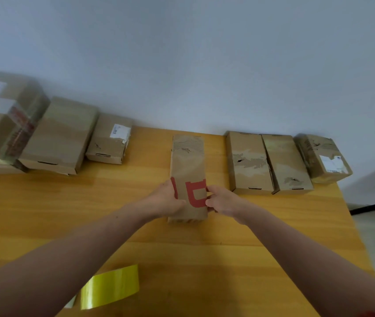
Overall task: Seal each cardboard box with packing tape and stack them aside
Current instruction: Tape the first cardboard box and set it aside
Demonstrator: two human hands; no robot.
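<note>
The fingers [210, 203] of the right hand [224, 203] and of the left hand [167, 200] curl round the near end of the red-printed box [187, 161], which lies lengthwise mid-tabletop [227, 248]. Likely fault: the tape roll [111, 287] lies well short of this box, to its left, so one hand must release and the box may skew. On its right crowd three boxes [250, 161]; on its left stand further boxes [60, 133].

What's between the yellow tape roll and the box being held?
Only bare wooden table lies between the tape roll and the held box, as the head view shows.
</note>
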